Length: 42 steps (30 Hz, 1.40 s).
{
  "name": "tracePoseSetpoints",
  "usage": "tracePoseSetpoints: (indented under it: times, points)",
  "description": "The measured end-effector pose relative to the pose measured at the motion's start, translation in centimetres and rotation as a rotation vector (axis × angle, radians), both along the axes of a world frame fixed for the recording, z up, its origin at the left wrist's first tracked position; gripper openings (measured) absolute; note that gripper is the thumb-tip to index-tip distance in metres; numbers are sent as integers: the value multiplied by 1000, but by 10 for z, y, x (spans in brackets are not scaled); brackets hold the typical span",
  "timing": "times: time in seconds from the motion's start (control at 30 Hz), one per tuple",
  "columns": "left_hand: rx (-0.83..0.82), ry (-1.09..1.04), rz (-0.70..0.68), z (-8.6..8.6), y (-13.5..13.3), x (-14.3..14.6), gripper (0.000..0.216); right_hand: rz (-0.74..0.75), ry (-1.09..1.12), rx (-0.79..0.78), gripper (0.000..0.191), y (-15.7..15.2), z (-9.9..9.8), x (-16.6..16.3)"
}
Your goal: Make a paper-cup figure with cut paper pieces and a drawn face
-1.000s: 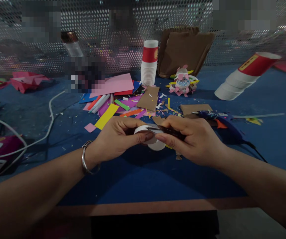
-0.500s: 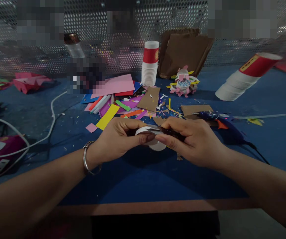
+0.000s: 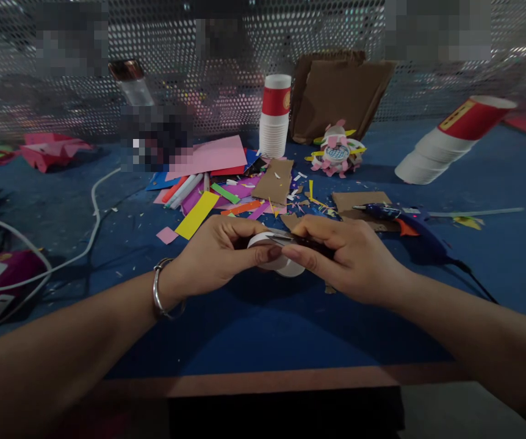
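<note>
My left hand (image 3: 219, 253), with a metal bangle on the wrist, grips a white paper cup (image 3: 276, 256) lying on its side just above the blue table (image 3: 254, 323). My right hand (image 3: 349, 259) is closed on a small dark-handled cutting tool (image 3: 309, 242); its metal blade rests against the cup's rim. Whether the tool is scissors or a knife cannot be made out. Both hands meet at the table's middle, thumbs nearly touching.
Coloured paper strips (image 3: 208, 195) and cardboard scraps (image 3: 273, 180) litter the table behind my hands. A blue glue gun (image 3: 404, 225) lies at right. Cup stacks stand at the back (image 3: 276, 116) and lean at right (image 3: 450, 143). A decorated cup craft (image 3: 337, 152), brown bags (image 3: 340, 91), white cables (image 3: 75, 250).
My right hand has slid slightly left along the cup's rim, closer to my left thumb. The cup and left hand stay almost where they were.
</note>
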<state>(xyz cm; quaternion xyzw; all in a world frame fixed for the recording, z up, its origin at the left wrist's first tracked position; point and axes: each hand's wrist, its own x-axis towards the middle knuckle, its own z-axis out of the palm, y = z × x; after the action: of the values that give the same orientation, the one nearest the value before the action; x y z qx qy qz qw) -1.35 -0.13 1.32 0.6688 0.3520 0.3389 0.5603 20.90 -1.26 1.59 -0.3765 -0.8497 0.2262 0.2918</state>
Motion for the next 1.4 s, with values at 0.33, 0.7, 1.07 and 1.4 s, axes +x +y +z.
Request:
tracePoseSetpoints:
  times: [0.33,0.7,1.07,1.4]
  points:
    - [20,-8,0,-1,1,1,22,-13,20,34,35,-2,1,0]
    - [-14,0,25,2,2,0,19,-64,109,-188,41,0,-1,-2]
    - [-68,75,-40,1,2,-1,20,-52,327,-436,39,6,-2,-4]
    - [80,256,47,-1,-3,3,23,-13,241,-402,14,4,-5,-6]
